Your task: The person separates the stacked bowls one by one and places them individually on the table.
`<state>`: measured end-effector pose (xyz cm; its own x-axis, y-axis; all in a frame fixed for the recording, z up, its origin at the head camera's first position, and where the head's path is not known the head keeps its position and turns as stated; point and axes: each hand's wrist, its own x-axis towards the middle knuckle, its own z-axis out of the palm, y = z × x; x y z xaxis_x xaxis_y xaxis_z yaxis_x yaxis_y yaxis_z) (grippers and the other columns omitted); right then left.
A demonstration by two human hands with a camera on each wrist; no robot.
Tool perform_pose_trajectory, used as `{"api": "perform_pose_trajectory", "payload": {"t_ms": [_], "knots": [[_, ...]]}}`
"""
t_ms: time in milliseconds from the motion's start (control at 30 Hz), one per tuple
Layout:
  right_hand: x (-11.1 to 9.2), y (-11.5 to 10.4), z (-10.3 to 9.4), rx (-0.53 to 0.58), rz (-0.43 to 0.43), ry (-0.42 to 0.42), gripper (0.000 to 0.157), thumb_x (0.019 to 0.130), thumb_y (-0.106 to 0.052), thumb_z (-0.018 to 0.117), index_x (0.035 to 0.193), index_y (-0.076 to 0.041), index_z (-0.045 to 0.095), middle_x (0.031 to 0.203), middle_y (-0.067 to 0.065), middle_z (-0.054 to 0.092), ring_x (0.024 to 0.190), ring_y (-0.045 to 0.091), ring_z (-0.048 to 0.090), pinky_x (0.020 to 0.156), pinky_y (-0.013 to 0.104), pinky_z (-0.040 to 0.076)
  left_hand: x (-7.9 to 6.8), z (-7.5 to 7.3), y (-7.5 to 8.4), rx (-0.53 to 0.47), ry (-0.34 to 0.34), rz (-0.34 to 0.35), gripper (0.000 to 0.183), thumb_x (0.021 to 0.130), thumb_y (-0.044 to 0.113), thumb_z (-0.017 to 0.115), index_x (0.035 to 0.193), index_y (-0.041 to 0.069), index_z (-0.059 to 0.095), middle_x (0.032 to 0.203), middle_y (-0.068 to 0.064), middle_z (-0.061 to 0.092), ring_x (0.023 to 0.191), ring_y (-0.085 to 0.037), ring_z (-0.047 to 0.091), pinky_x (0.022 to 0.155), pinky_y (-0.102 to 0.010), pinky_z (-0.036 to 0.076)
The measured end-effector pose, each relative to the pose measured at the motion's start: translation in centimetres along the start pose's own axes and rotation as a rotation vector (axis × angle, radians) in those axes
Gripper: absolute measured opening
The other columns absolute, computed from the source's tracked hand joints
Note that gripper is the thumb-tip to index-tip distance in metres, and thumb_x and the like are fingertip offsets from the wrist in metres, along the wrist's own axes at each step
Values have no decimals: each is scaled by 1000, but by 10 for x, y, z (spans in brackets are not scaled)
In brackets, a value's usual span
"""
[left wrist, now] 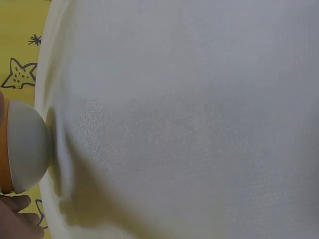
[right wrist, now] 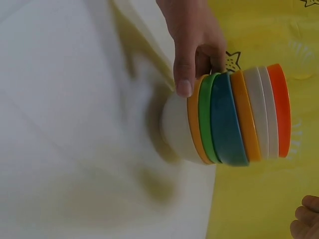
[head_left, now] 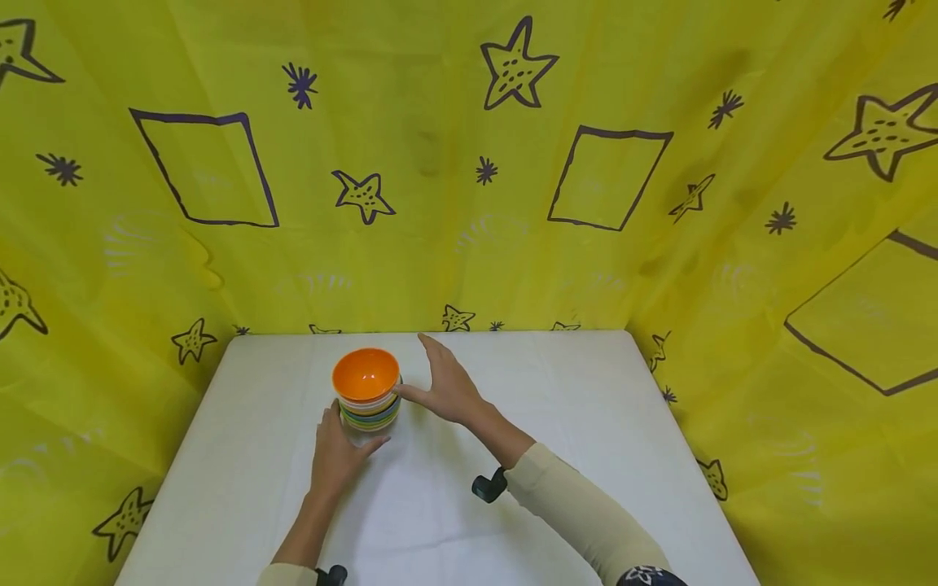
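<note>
A stack of bowls (head_left: pixel 370 411) stands upright near the back of the white table, left of the middle. Its top bowl (head_left: pixel 366 374) is bright orange; below it the right wrist view shows white, yellow-orange, blue (right wrist: pixel 227 122) and green rims over a white bottom bowl (right wrist: pixel 175 124). My left hand (head_left: pixel 339 456) is at the stack's lower left, fingers along its side and thumb spread out in front. In the right wrist view that thumb overlaps the bottom bowl's edge. To the right, my right hand (head_left: pixel 447 387) is spread, its thumb close by the upper rims.
White cloth covers the table (head_left: pixel 513 488). Yellow curtains (head_left: pixel 440 260) with dark star and frame drawings hang behind it and along both sides. A dark wrist camera (head_left: pixel 489 485) sits at my right cuff, another (head_left: pixel 332 575) at the left cuff.
</note>
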<state>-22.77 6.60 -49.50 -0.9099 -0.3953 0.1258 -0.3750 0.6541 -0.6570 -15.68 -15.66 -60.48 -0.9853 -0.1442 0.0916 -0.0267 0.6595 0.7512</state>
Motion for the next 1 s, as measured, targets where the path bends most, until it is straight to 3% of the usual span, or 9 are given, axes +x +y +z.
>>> {"api": "perform_pose_trajectory", "payload": {"t_ms": [300,733,1000], "knots": [[14,-10,11,1,12,-55,109,88,-65,74,166,-7,27,168,13,34,153,31,35,119,56,38,10,0,-6,-28,46,87,108,73,27,99,153,-8,35,138,-30,52,131,-50,47,120,-70,24],[22,-25,27,-2,33,-119,109,84,-62,80,165,-8,31,163,10,43,146,28,45,114,53,45,20,3,-13,-50,28,58,104,74,36,98,149,-6,41,141,-29,54,133,-48,50,120,-74,17],[31,-24,35,26,-27,-125,106,78,-62,85,158,-7,42,141,4,61,123,17,60,97,37,57,24,6,-17,-53,38,34,101,73,36,99,148,-4,44,140,-27,56,134,-46,51,121,-74,14]]}}
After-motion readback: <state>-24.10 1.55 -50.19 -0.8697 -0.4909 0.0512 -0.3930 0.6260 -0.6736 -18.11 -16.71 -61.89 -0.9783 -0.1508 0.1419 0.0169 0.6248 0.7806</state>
